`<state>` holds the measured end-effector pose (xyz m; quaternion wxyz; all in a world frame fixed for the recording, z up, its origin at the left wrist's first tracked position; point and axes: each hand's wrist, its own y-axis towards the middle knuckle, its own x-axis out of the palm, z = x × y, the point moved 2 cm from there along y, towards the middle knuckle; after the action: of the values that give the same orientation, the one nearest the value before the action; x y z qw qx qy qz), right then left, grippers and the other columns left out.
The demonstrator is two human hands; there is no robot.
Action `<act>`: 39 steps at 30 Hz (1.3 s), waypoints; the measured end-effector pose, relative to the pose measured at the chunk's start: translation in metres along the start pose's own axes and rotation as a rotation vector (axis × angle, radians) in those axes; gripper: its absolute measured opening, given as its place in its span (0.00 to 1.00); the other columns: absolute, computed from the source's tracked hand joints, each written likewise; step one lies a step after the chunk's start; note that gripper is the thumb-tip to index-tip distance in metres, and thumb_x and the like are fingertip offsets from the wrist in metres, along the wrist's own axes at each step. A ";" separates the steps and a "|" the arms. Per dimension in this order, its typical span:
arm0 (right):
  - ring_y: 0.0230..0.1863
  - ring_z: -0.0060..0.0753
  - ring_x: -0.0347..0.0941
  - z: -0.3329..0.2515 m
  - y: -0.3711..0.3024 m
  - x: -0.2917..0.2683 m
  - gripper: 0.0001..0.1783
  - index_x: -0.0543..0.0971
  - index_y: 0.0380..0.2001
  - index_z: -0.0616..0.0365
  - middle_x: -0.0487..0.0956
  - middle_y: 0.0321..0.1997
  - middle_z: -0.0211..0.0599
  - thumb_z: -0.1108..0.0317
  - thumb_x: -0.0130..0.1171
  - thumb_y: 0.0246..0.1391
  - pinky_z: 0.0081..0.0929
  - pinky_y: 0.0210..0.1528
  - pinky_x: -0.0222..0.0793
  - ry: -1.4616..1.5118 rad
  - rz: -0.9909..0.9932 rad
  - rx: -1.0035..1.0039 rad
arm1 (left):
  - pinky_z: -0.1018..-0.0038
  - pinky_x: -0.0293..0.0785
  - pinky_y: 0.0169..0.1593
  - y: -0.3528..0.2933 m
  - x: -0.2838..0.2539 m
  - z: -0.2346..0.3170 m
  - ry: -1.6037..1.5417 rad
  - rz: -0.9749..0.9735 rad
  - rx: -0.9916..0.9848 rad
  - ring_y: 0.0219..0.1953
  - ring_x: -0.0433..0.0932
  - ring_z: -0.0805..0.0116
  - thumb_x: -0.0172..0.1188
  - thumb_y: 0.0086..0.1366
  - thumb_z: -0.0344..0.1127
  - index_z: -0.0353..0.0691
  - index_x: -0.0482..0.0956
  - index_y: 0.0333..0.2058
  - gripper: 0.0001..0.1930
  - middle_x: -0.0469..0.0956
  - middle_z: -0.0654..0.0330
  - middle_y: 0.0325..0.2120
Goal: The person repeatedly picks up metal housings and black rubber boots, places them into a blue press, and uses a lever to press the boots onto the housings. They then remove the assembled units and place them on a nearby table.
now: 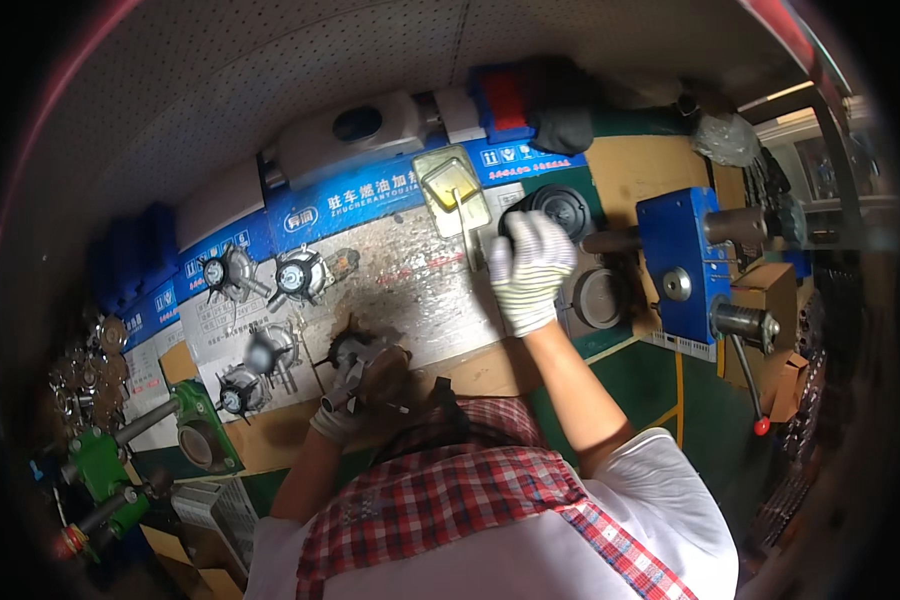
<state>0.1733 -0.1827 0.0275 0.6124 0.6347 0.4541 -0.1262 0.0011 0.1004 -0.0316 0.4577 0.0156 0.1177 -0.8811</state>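
While left hand (pixel 334 425) holds casting (pixel 352 360), right (pixel 532 272) (gloved) extends.

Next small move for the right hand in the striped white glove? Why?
I'd probably settle the right hand onto the black round ringed part: its fingers already overlap that part's near edge in this view, though contact isn't clear. The left hand is at the silver-grey metal casting, so the right seems better placed.
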 end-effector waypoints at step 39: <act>0.52 0.62 0.75 0.130 -0.112 -0.203 0.34 0.76 0.52 0.63 0.80 0.44 0.64 0.39 0.45 0.68 0.42 0.54 0.70 0.770 -0.573 0.755 | 0.55 0.73 0.56 0.208 0.245 0.075 0.052 0.164 0.055 0.50 0.78 0.50 0.65 0.57 0.54 0.39 0.77 0.52 0.30 0.80 0.48 0.47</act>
<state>0.0301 -0.4028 0.0696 0.0787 0.6605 0.7195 -0.1999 0.0334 -0.2279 -0.0321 0.5246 0.0604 0.1036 -0.8429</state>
